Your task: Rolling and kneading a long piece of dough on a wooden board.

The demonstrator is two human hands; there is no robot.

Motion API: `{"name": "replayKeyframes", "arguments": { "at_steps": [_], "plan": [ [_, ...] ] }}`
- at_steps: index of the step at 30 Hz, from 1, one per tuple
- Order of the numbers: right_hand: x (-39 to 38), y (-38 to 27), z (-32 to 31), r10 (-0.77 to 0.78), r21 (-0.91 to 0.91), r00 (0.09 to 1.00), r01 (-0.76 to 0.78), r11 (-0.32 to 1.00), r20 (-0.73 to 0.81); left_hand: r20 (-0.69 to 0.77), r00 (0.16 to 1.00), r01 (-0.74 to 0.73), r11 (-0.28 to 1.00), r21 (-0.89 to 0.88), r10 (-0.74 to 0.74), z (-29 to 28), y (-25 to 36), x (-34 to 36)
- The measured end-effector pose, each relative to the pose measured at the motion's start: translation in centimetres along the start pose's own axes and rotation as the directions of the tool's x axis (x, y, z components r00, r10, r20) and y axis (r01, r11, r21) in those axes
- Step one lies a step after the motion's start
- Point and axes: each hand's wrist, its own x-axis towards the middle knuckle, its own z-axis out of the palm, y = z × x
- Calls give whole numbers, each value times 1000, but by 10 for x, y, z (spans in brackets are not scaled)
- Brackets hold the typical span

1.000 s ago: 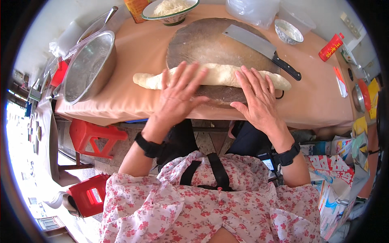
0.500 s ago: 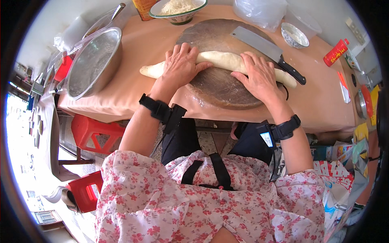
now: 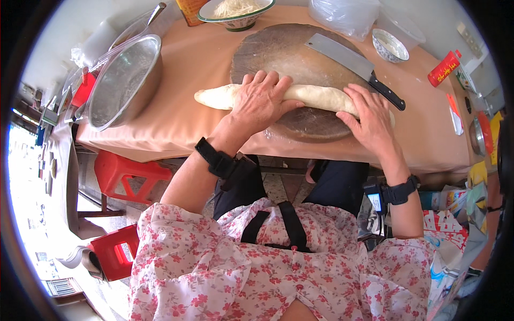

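Observation:
A long pale dough roll lies crosswise on the round wooden board, one end reaching past its left side. My left hand is curved over the roll left of its middle, fingers bent across it and thumb along it. Toward the roll's right end my right hand rests on it with bent fingers, thumb on the near side. Behind the roll, a cleaver lies on the board, its black handle jutting right.
A large steel bowl is at left. A bowl of pale shreds, a bag, a small patterned bowl and a red container stand around the board on the covered table. Red stools are below left.
Over the last second my hands and the dough roll moved away from me, then back toward me, ending somewhat further right. The fingers now bend more over the roll than at first.

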Motion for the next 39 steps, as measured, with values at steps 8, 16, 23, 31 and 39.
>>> {"name": "replayKeyframes", "arguments": {
  "at_steps": [8,16,23,31,39],
  "plan": [
    [36,-43,21,-15,-2,999,15,1000,-31,37,999,-17,998,-62,20,1,-9,21],
    [73,-27,35,50,5,999,-50,999,-12,109,982,159,985,-66,-152,5,-18,37],
    [23,-26,18,-64,46,988,71,996,-137,-154,987,61,988,145,-38,-13,-27,-42],
    [11,-4,11,-133,-60,977,124,990,-170,-70,995,66,998,17,-65,-10,-29,-32],
    [32,25,19,11,-57,983,-22,998,-182,84,973,216,976,23,-217,-6,-45,20]
  ]
}}
